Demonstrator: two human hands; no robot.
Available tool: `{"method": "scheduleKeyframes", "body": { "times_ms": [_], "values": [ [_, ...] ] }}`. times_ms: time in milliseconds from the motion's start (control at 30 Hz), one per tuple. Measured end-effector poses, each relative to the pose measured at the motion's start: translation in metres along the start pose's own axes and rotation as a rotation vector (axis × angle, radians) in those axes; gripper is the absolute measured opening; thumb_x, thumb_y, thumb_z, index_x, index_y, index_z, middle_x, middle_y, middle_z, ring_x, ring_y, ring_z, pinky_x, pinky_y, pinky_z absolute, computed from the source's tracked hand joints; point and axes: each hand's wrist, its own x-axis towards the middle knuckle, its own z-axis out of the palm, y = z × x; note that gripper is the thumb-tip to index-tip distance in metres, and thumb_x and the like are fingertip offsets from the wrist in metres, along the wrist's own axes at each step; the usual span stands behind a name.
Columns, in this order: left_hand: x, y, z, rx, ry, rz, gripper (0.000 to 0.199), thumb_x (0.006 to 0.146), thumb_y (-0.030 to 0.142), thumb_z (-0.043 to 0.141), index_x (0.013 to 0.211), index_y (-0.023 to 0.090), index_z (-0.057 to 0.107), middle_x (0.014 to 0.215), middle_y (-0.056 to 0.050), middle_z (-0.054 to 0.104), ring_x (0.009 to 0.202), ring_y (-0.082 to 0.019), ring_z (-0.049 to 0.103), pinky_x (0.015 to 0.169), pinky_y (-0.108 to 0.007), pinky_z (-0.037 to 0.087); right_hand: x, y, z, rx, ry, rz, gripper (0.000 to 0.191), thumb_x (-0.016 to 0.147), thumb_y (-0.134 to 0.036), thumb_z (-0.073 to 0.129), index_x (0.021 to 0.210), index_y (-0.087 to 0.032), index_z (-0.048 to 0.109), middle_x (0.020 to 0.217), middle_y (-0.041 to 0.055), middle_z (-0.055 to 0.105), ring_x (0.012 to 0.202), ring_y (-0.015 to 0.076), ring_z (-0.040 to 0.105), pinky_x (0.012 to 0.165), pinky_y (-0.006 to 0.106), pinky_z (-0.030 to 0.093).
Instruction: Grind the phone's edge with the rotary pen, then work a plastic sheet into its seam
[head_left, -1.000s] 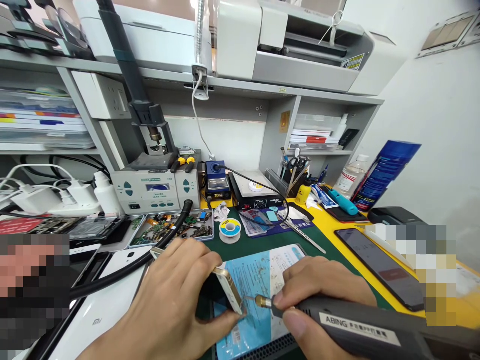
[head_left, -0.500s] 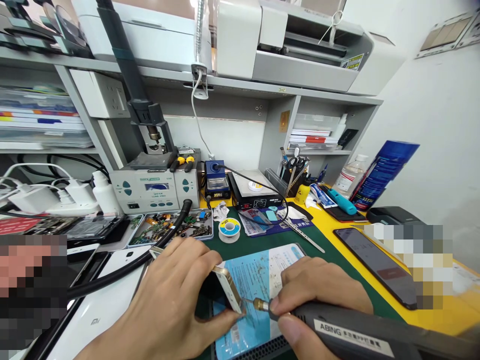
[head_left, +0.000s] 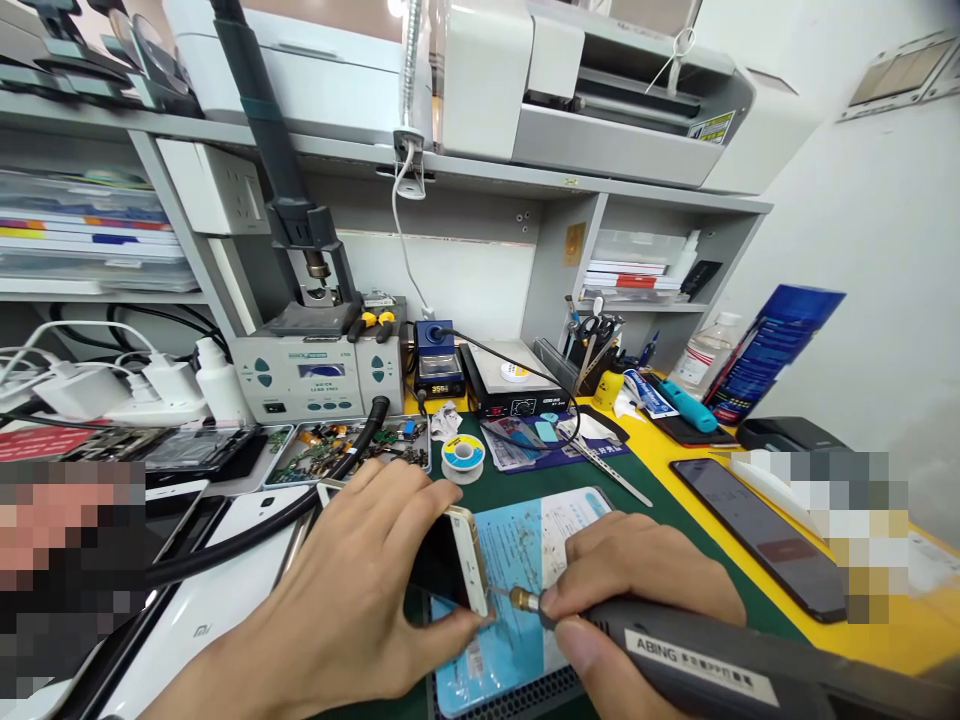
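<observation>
My left hand (head_left: 367, 590) is closed on a smartphone (head_left: 469, 560) with a white front border and gold frame, gripping its corners between thumb and fingers. The phone is tilted on edge, and part of its dark screen shows. In my right hand (head_left: 645, 575) is a dark grey pen-shaped rotary tool (head_left: 701, 660) with a white label and a brass-coloured collar. Its thin bit points left at the phone's end edge; whether the two touch I cannot tell. Beneath both lies a light-blue and white printed sheet (head_left: 517, 540), marked with specks.
A white phone back (head_left: 217, 590) and a black hose (head_left: 247, 550) lie left of my left hand. Behind are a parts tray (head_left: 307, 445), a solder spool (head_left: 463, 458) and a hot-air station (head_left: 315, 375). A black phone (head_left: 757, 535) lies at right.
The phone has turned slightly in my left hand, so more of its front and screen faces me. The whole view has shifted a little; both hands keep their grip.
</observation>
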Motion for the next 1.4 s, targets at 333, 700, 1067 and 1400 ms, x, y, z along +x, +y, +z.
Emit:
{"method": "scheduleKeyframes", "body": {
  "times_ms": [333,700,1067,1400],
  "values": [
    [-0.001,-0.002,0.001,-0.025,-0.073,-0.021,0.060,0.077,0.038,0.075,0.125,0.018,0.045,0.105,-0.009,0.058,0.093,-0.028,0.056,0.083,-0.045,0.048,-0.008,0.006,0.006,0.002,0.060,0.045,0.016,0.073,-0.017,0.065,0.073,-0.030,0.074,0.064,-0.0036,0.071,0.059,0.0168,0.065,0.066,0.033,0.050],
    [0.001,-0.001,-0.002,-0.051,-0.078,-0.022,0.057,0.080,0.036,0.072,0.126,0.017,0.044,0.100,-0.006,0.055,0.088,-0.025,0.055,0.080,-0.042,0.047,0.000,0.009,0.009,0.026,0.017,0.065,0.015,0.070,-0.020,0.059,0.066,-0.029,0.071,0.057,-0.0067,0.069,0.053,0.0119,0.063,0.062,0.028,0.045],
    [-0.001,-0.002,0.001,-0.060,-0.086,-0.045,0.061,0.078,0.036,0.075,0.128,0.018,0.044,0.102,-0.006,0.054,0.091,-0.026,0.051,0.085,-0.045,0.044,0.004,0.009,-0.002,0.052,-0.084,0.022,0.015,0.072,-0.017,0.060,0.072,-0.028,0.070,0.062,-0.0070,0.071,0.054,0.0105,0.065,0.062,0.024,0.047],
    [-0.002,-0.003,0.000,-0.049,-0.086,-0.033,0.063,0.078,0.036,0.074,0.129,0.018,0.044,0.104,-0.007,0.057,0.094,-0.027,0.053,0.084,-0.044,0.045,0.005,0.010,-0.001,0.026,-0.081,0.013,0.016,0.072,-0.017,0.060,0.072,-0.028,0.070,0.062,-0.0071,0.072,0.054,0.0112,0.066,0.063,0.026,0.048]
  ]
}}
